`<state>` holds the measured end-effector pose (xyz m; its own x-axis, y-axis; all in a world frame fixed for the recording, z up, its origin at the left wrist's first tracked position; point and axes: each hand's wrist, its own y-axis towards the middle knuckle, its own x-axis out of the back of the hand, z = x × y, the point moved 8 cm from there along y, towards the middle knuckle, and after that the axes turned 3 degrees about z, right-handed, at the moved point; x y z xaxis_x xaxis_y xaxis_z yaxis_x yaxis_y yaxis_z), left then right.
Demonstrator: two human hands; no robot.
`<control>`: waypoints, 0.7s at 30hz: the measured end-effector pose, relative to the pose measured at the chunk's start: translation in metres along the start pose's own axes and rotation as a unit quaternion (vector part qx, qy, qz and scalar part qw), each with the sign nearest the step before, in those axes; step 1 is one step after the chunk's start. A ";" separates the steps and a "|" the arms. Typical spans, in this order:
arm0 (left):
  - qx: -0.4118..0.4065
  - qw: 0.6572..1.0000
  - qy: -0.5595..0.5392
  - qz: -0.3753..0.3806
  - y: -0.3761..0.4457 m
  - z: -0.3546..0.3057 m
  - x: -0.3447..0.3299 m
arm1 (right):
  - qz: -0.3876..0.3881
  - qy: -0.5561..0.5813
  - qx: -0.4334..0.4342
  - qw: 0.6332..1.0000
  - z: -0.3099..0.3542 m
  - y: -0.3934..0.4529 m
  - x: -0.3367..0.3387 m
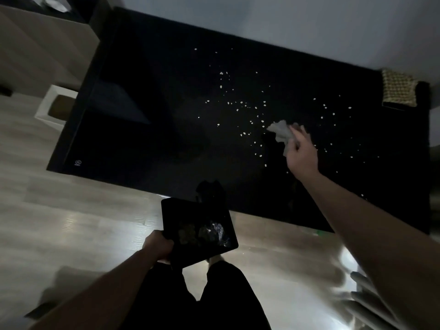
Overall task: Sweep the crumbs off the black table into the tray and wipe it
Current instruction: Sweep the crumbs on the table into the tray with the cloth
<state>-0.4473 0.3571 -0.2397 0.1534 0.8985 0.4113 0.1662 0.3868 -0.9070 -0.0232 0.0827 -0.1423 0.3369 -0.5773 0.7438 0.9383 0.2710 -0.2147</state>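
Observation:
Several pale crumbs (pixel 238 106) lie scattered over the middle and right of the glossy black table (pixel 142 129). My right hand (pixel 301 153) is over the table among the crumbs, shut on a crumpled white tissue (pixel 281 131) that touches the surface. My left hand (pixel 158 246) grips the near left corner of a black square tray (pixel 190 217), held level just below the table's near edge. Some dark scraps and a shiny wrapper lie in the tray.
A woven mat (pixel 398 88) lies at the table's far right corner. A white box (pixel 56 108) stands on the wooden floor (pixel 71 222) left of the table. A pale cabinet (pixel 42 51) stands at the far left. My dark-clothed legs are below the tray.

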 end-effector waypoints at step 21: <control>0.004 1.000 -0.012 0.018 -0.014 -0.016 0.011 | 0.154 0.144 0.083 0.974 0.092 -0.166 -0.114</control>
<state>-0.4320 0.3583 -0.2206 0.1360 0.9166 0.3760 0.1530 0.3555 -0.9221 -0.2247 0.1742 -0.1329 0.6305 -0.6349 0.4465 0.7720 0.5725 -0.2761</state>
